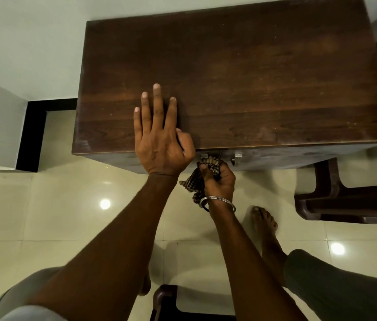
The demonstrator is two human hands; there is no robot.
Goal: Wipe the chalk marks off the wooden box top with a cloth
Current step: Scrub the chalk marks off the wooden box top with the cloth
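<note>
Here we are above the box top point(263, 72), dark wood filling the upper half of the view, and the left hand point(160, 144) is planted flat on it right at the near edge, its fingers point(157, 105) straight and slightly spread, palm down. That looks like a bracing hand, steadying the box and the body so the other arm can scrub. And the other arm? The right hand point(221, 180) is down off the surface, just in front of the box's front face point(298, 159), close to the two metal latches point(237, 157). Its fingers point(208, 169) are curled tight round the checked cloth point(195, 183), bunched into a wad with a tail hanging toward the bangle point(217, 202) at the wrist. A wadded cloth gives a firm pad to rub with, so that grip makes sense. The cloth is not touching the top at all right now. On the wood itself I can't pick out clear chalk lines, only a pale smudge point(266, 133) near the front edge and faint specks farther back, so the job looks well along or the marks are too faint to read. Next call, I'd say: lift the cloth back onto the top and go for that smudge.
</note>
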